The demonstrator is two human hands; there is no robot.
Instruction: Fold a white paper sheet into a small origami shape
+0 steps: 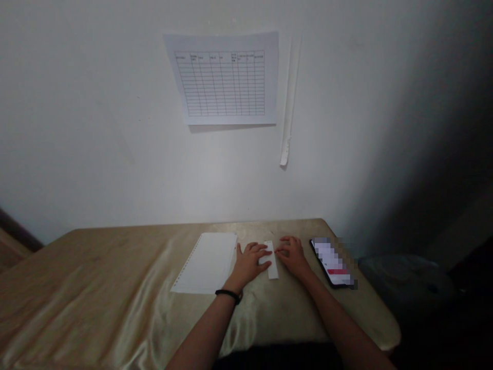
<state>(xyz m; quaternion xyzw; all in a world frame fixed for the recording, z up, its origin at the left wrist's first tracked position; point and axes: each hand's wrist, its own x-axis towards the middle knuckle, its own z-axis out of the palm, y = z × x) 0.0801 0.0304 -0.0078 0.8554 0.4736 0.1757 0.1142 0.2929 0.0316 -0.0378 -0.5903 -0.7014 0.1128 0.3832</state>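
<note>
A narrow white strip of paper [272,268] lies on the cloth-covered table between my two hands. My left hand [248,264] rests over its left side with fingers spread, thumb and fingertips on the strip. At the strip's right edge, the fingertips of my right hand [295,258] touch or nearly touch the paper; these fingers are bent and somewhat apart. Left of my left hand lies a stack of white loose-leaf paper [206,262] with punched holes down its left edge. A dark band [228,293] circles my left wrist.
A smartphone [333,264] with a lit, partly blurred screen lies to the right of my right hand. The table [96,288] has a wrinkled gold cloth and stands against a white wall. A printed table sheet [231,121] and a peeling white strip [288,103] hang there.
</note>
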